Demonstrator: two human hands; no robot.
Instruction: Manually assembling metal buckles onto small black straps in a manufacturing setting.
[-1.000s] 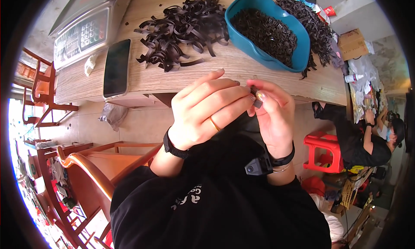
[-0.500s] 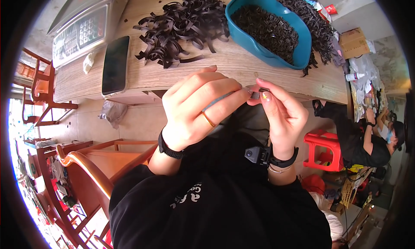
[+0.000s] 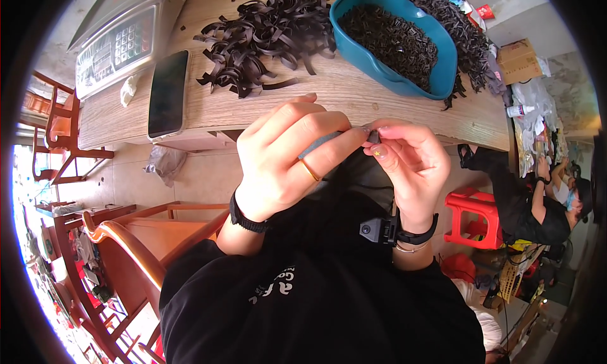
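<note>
My left hand (image 3: 292,154) is closed, its thumb and fingertips pinched together at the front edge of the table. A flat dark grey strip (image 3: 319,144) runs between its fingers. Against those fingertips my right hand (image 3: 414,168) pinches a small dark piece (image 3: 374,137) between thumb and forefinger. Fingers cover most of that piece, and I cannot tell whether the strip joins it. Beyond my hands lies a loose heap of dark flat strips (image 3: 259,38). To its right stands a teal plastic basin (image 3: 446,79) holding many small dark pieces (image 3: 392,44).
Left on the wooden table (image 3: 208,114) are a scale (image 3: 117,48), a phone (image 3: 168,95) and a crumpled tissue (image 3: 128,90). Another dark pile (image 3: 465,48) lies behind the basin. A wooden chair (image 3: 133,237) stands left, a red stool (image 3: 474,218) right, near another person (image 3: 537,206).
My right fingers have curled in closer to the left fingertips. The small dark piece has turned and is more covered by them. My left hand has barely moved.
</note>
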